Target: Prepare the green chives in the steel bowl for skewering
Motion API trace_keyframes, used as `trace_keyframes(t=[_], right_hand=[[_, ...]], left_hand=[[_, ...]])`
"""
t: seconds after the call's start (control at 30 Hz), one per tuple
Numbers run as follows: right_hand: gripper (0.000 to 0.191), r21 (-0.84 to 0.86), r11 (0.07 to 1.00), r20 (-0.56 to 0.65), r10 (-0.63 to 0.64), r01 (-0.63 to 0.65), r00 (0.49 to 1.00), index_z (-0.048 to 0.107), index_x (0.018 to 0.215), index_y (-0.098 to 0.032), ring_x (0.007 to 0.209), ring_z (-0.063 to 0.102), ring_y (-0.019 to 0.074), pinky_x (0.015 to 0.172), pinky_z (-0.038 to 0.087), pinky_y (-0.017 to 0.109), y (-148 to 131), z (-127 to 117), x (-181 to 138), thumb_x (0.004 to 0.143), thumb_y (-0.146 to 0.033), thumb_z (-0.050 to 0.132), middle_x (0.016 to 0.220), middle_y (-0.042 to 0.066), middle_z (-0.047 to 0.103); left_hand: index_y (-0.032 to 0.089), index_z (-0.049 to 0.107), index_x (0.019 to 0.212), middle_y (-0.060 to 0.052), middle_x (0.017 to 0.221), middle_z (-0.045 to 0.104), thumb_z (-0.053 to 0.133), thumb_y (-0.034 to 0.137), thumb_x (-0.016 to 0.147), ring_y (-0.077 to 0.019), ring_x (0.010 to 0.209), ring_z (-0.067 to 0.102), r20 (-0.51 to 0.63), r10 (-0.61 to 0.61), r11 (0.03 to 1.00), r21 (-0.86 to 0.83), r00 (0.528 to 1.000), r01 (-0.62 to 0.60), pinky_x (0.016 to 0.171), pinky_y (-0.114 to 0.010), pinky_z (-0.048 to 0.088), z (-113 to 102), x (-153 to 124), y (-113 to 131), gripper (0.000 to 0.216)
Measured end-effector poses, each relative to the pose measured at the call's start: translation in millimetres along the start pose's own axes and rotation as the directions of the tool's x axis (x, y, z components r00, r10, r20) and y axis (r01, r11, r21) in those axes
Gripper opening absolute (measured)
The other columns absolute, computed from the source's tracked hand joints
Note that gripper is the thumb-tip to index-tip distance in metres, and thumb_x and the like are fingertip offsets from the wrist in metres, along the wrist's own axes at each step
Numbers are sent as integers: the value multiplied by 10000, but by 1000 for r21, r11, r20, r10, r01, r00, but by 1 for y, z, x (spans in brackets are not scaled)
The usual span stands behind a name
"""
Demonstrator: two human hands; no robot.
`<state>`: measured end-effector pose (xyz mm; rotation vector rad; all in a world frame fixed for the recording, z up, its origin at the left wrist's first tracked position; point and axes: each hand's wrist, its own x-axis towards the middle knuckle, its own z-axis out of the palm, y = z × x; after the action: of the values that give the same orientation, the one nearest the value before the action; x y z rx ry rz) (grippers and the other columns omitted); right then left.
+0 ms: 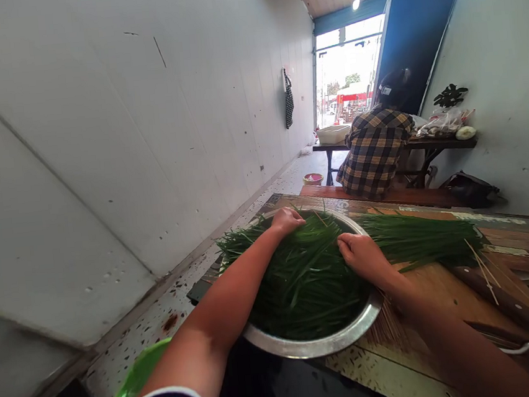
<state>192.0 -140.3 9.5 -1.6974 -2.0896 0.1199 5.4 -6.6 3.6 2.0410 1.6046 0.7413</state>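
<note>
A wide metal basin (316,345) sits on the wooden table (441,287), full of long green chives (300,282). My left hand (287,219) is closed on chive leaves at the basin's far rim. Near the middle of the basin my right hand (362,256) is curled, its fingers gripping more chives. A second bundle of chives (418,237) lies on the table to the right of the basin, beside my right hand.
Thin bamboo skewers (484,271) lie on the table at the right. A person in a plaid shirt (374,150) sits on a bench with their back to me at a farther table. A white wall runs along the left. A green plastic bag (132,380) sits at the lower left.
</note>
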Motion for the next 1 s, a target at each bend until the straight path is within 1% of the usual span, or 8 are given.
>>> trace_keyframes(t=[0.07,0.13,0.23,0.33,0.43,0.6,0.83,1.0], right_hand=[[286,-1,1000,5,0,0,1000,576,656,-184,576,490,118,563,248,256,0,0,0,848,-219,367,641,32,629],[283,-3,1000,8,0,0,1000,576,654,-185,585,496,120,566,247,255,-1,-1,0,848,-219,372,645,32,629],[283,-10,1000,11,2,-2,1000,584,662,-185,594,503,122,571,246,255,-2,-2,-1,850,-222,375,645,33,628],[288,-17,1000,13,4,-4,1000,595,673,-182,593,507,122,573,246,255,-4,-3,-2,852,-217,372,648,36,632],[294,-19,1000,14,2,-2,1000,604,685,-177,605,518,124,575,250,256,-4,-3,-2,855,-210,367,670,45,646],[287,-15,1000,24,-6,7,1000,607,686,-180,621,532,124,580,258,254,-2,-2,-1,853,-210,376,693,46,660],[291,-18,1000,27,-13,14,1000,611,690,-182,624,539,128,582,260,256,0,1,-1,856,-219,375,701,49,665],[291,-12,1000,25,-13,13,1000,614,696,-183,630,544,131,584,266,255,2,2,0,854,-223,374,707,49,668]], left_hand=[[150,743,706,-40,642,664,666,256,612,-145,617,568,-50,-35,999,-36,998,33,589,-230,418,0,0,2,161],[142,741,727,-44,660,673,646,270,627,-142,617,566,-101,-80,994,-84,992,72,580,-228,415,0,-1,4,189],[123,736,725,-52,654,674,609,309,661,-132,579,545,-108,-118,986,-131,987,104,553,-228,405,-1,-2,7,234],[116,734,700,-52,635,674,571,281,685,-120,553,528,-85,-53,996,-82,995,46,552,-227,396,-3,-4,8,232],[116,736,759,-52,673,693,559,265,701,-119,579,544,-65,5,997,-74,998,-9,571,-222,400,-3,-5,8,239],[111,728,828,-55,710,706,565,290,714,-124,636,580,-60,11,986,-167,998,-21,611,-211,424,-1,-4,9,267],[130,729,803,-44,699,700,572,296,703,-116,623,571,-62,4,978,-209,998,-17,594,-205,422,-1,-4,10,249],[121,728,869,-52,699,696,606,338,691,-124,636,586,-42,68,957,-279,997,-77,597,-208,429,-1,-5,10,306]])
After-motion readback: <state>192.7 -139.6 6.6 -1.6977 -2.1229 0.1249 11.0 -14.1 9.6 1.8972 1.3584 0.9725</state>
